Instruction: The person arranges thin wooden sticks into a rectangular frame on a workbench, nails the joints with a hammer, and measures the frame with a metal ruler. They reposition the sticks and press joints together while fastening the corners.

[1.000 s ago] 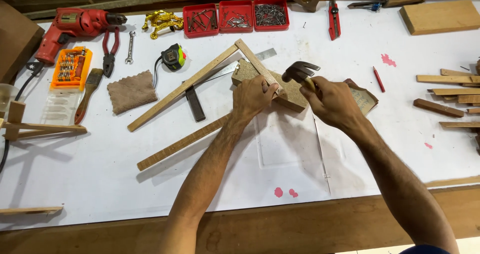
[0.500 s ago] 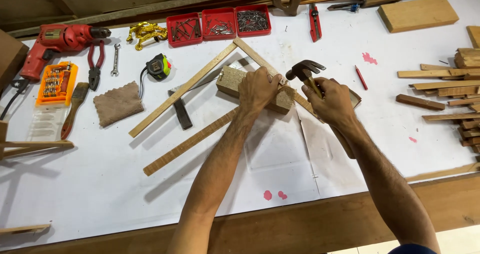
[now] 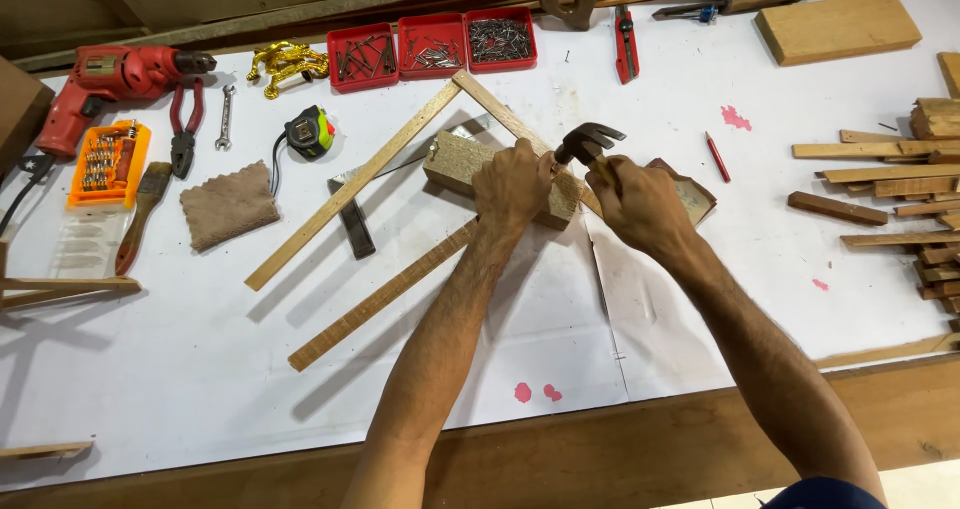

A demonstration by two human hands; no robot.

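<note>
Two bare hairy forearms, no rings, dark blue clothing at bottom edge

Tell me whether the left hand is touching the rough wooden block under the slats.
Touching. The head view shows the left hand pressed down on the rough rectangular wooden block, fingers covering its right end, with no gap between them.

Hammer (image 3: 588, 142) handle hidden inside right hand (image 3: 640, 204); nail unseen.
</note>
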